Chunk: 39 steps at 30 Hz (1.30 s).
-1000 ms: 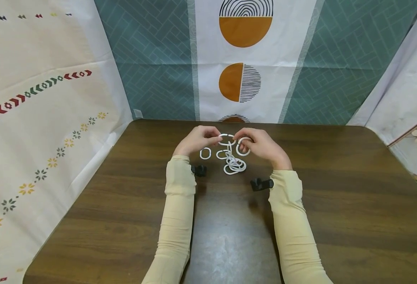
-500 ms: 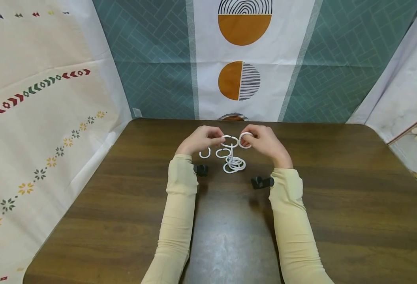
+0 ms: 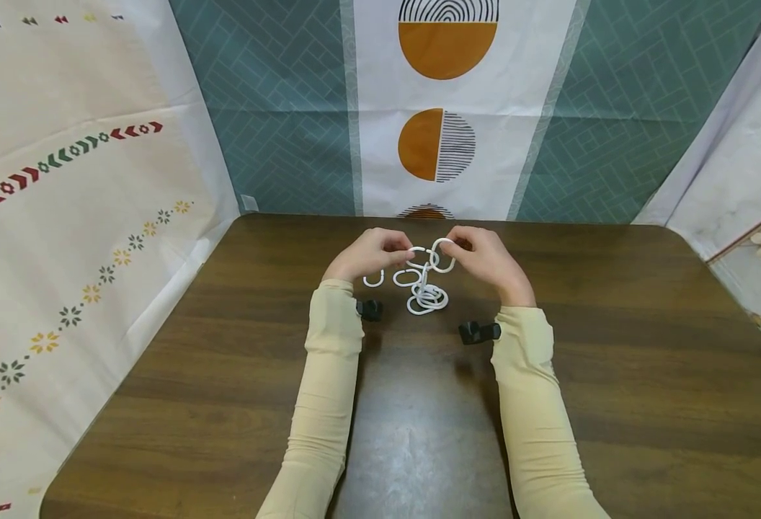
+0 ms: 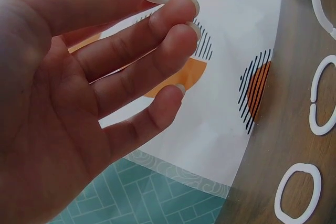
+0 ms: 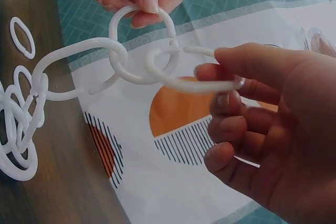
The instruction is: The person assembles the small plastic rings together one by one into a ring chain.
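Note:
My left hand (image 3: pixel 370 254) pinches a white plastic chain link (image 5: pixel 112 35) between thumb and fingertips above the table. Another white link (image 5: pixel 194 85) is pinched by my right hand (image 3: pixel 483 258); it has a gap in its side and passes through the left hand's link in the right wrist view. From the left hand's link a further link (image 5: pixel 79 45) hangs, leading down to a heap of chained links (image 3: pixel 428 303). Left of the heap lies a white link (image 3: pixel 406 271). A separate loose link (image 4: pixel 299 192) lies beside it, partly hidden by the left hand in the head view.
The brown wooden table (image 3: pixel 225 360) extends around both forearms. Behind its far edge hangs a teal and white patterned cloth (image 3: pixel 277 144). A cream cloth (image 3: pixel 82 288) hangs at the left. Black camera mounts (image 3: pixel 478 332) sit at both wrists.
The right hand's link has turned upright and moved left, from apart to hooked with the left hand's link. The left hand has shifted slightly right, covering more of the loose link.

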Motion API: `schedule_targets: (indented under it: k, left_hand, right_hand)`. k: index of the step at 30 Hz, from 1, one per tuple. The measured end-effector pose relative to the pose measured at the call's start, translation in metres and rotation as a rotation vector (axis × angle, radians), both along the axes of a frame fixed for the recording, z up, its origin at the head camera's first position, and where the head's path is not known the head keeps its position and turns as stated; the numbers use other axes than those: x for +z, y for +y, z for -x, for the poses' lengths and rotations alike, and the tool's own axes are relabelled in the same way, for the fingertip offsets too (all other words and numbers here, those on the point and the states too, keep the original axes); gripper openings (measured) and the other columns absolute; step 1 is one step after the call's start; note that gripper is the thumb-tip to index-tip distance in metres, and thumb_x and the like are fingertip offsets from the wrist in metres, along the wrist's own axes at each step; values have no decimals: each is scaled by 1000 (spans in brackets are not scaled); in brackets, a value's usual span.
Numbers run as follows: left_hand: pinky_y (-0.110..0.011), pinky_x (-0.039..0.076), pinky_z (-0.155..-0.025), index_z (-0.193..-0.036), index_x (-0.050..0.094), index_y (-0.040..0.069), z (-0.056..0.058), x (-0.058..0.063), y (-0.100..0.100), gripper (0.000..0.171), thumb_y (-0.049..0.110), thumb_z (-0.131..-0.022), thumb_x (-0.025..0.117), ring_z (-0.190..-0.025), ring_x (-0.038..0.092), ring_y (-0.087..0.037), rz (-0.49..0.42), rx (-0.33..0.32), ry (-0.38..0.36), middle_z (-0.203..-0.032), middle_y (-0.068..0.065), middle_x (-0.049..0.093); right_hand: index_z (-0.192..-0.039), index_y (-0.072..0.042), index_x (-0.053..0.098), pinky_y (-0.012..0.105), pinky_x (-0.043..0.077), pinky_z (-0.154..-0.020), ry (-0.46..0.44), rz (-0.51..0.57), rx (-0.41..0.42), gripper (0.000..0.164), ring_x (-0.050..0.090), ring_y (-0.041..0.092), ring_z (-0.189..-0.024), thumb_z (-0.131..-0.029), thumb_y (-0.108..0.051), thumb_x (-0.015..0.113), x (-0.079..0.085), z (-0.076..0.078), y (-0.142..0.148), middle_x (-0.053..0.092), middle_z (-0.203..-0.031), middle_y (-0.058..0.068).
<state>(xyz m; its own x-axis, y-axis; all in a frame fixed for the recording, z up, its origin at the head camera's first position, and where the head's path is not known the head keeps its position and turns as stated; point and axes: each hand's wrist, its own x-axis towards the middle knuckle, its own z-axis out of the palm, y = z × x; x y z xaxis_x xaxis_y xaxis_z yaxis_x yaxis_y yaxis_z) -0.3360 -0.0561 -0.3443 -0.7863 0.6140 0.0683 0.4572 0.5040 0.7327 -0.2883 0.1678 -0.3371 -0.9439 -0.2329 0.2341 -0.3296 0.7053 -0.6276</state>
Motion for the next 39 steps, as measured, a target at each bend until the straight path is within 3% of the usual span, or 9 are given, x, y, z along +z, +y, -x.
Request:
schedule_targets:
  k: [3, 7, 11, 20, 28, 35, 39]
  left_hand:
    - [-27, 49, -75, -96, 69, 7, 0, 1, 0, 14, 19, -95, 61, -88, 65, -32, -6, -6, -9, -89, -14, 70]
    - [-28, 48, -75, -97, 69, 7, -2, 2, 0, 15, 21, -95, 61, -89, 64, -34, 5, -15, -15, -95, -21, 69]
    - [-28, 47, -75, -97, 69, 7, -2, 2, -1, 15, 21, -95, 62, -90, 63, -35, 16, -12, -4, -93, -17, 70]
    - [-27, 46, -76, -97, 71, 10, -3, 4, -1, 15, 23, -94, 64, -80, 56, -14, 37, -28, 38, -90, -8, 70]
    - [-26, 45, -72, -98, 71, 10, -5, 8, 0, 15, 23, -93, 65, -76, 55, -13, 32, -35, 49, -85, -1, 69]
    - [-26, 42, -68, -95, 72, 9, -8, 10, 6, 16, 23, -93, 65, -73, 52, -13, 31, -85, 71, -89, -11, 70]
    - [-26, 44, -69, -93, 72, 13, -8, 10, 7, 13, 24, -92, 65, -73, 55, -14, 26, -95, 86, -87, -7, 70]
  right_hand:
    - [-94, -5, 67, 31, 36, -66, -5, -10, 12, 17, 46, 20, -71, -96, -20, 60, 1, 0, 0, 56, -76, 6]
    - [-102, -4, 64, 30, 35, -64, -17, -4, 21, 16, 46, 18, -69, -96, -18, 60, 1, -1, 0, 57, -75, 6]
    - [-109, -4, 61, 30, 33, -60, -34, 19, 18, 19, 43, 18, -64, -95, -17, 61, 2, -1, -2, 53, -71, 4]
    - [-105, -4, 62, 30, 32, -58, -20, 14, 23, 16, 40, 15, -58, -94, -15, 61, 5, 0, -5, 50, -66, 1]
    - [-100, -4, 64, 30, 33, -59, 30, -28, 7, 12, 43, 17, -59, -92, -12, 60, 7, 0, -7, 55, -64, 4]
    - [-100, -4, 65, 30, 34, -59, 58, -37, -16, 13, 44, 16, -59, -91, -11, 59, 6, -3, -11, 59, -67, 7]
    - [-101, -3, 65, 30, 34, -60, 84, -17, -29, 14, 44, 17, -58, -92, -12, 59, 6, -4, -13, 58, -66, 7]
